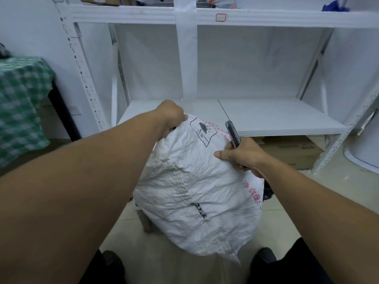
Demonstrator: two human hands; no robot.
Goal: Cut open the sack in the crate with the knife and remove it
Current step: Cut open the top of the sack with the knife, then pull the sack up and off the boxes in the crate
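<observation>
Gripping the woven sack [196, 187] at its far corner, left hand [170, 117], fingers bunching fabric to steady it. Right hand [242, 154]: fingers wrapped around utility knife [232, 133], blade extended, pointing away, beside the sack's edge. Sack upright before white shelving [266, 119]; crate unseen.

The sack [194, 191] bulged across the middle ground and hid whatever stood under it. The knife [232, 134] stuck up beside its far right corner, blade toward the shelf [266, 117], whose bare board offered open room. A cardboard box [291, 148] blocked the space beneath.
</observation>
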